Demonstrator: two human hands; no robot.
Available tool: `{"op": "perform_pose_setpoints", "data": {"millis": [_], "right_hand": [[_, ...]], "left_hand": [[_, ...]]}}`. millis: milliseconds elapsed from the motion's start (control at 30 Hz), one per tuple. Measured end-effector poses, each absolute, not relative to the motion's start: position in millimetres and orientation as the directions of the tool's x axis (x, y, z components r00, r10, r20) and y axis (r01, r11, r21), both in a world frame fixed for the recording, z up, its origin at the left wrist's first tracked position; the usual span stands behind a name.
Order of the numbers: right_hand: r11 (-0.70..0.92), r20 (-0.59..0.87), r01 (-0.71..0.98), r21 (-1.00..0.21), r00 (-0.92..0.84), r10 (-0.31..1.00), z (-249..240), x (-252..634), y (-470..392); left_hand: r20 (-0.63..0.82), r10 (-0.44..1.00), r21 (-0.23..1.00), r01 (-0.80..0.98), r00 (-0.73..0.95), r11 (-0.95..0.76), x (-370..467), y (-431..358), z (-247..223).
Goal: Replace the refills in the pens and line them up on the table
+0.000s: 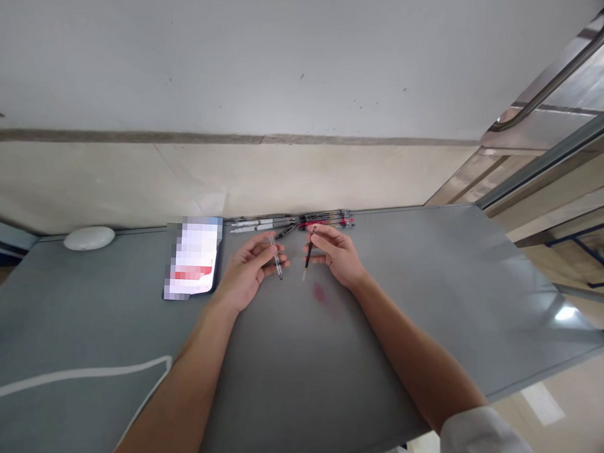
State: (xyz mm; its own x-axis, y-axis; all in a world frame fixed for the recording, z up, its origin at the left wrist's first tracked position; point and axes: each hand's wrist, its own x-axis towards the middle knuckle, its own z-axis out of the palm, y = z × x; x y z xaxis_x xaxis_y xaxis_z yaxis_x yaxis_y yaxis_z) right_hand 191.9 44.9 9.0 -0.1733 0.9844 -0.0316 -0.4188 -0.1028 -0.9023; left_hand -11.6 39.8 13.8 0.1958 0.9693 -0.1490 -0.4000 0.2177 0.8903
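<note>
My left hand [250,271] pinches a clear pen barrel [276,257] between thumb and fingers, its dark end pointing down. Facing it, a short gap to the right, my right hand [337,256] holds a slim black pen part [309,251] with a pale, thin lower tip. The two parts are apart, both above the grey table [275,372]. Just behind my hands lies a row of pens [267,223], some clear and white, some dark, with red ones [332,222] toward the right. My fingers partly hide the row.
A phone [194,258] with a lit, partly blurred screen lies left of my left hand. Farther left is a white oval object [89,238]. A white cable [70,374] runs under my left forearm. The wall [304,173] borders the table's back edge. A reddish mark [320,293] shows on the tabletop.
</note>
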Motion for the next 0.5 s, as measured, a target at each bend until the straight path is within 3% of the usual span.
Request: {"op": "perform_pose_setpoints", "data": {"millis": [500], "right_hand": [[-0.083,-0.046,-0.383,-0.920,-0.106,0.993,10.7,189.4,44.0]], "left_hand": [[-0.235,0.943,0.787,-0.522,0.237,0.328,-18.2,40.4,18.2]]}}
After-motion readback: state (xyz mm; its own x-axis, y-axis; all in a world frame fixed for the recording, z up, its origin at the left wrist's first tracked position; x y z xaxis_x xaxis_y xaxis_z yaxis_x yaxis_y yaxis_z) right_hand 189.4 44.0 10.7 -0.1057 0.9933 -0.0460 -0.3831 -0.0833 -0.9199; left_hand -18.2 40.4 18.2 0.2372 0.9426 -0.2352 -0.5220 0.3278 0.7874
